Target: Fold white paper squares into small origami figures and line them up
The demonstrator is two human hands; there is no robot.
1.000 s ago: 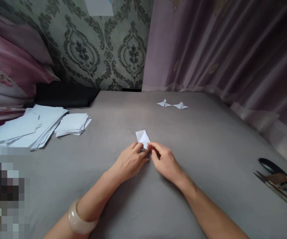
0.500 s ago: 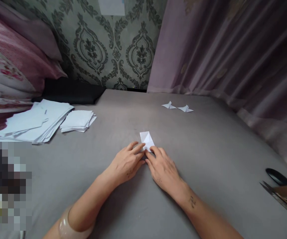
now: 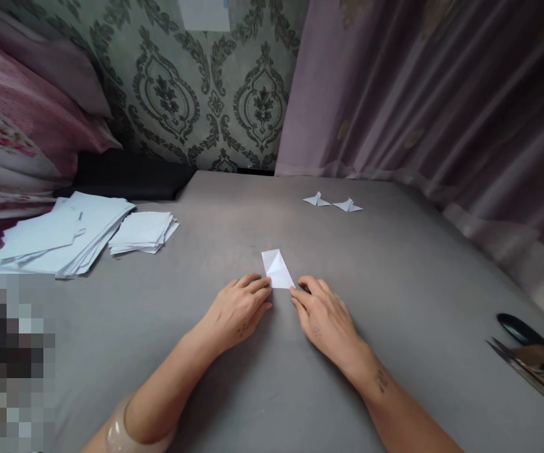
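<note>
**Two hands flank a small folded paper on the grey cloth**

Taking the folded paper [image 3: 278, 269] as the landmark and reading from the left: far to its left, by the pink floral bedding [image 3: 12, 138], lies a loose spread of larger white sheets [image 3: 59, 236], and just to the right of them a neater stack of small squares [image 3: 142, 231]. Both sit within arm's reach of the paper but well apart from it, so the supply stays off the working patch.

Nearer, the left hand [image 3: 238, 309] lies palm down on the grey cloth [image 3: 394, 283], fingers loosely curled, their tips touching the paper's near left corner. It grips nothing; it seems to pin that corner flat. The paper itself rests flat on the cloth, creases showing as a triangle on its face.

Just right of the paper, the right hand [image 3: 324, 314] also lies low, fingers half extended, the tips at the near right corner. It closes on nothing.

Behind the paper and to the right, two small winged paper figures [image 3: 331, 202] sit side by side, near the curtain [image 3: 417, 94]. Far right of the paper, at the cloth's edge, lie scissors [image 3: 533, 352].
</note>
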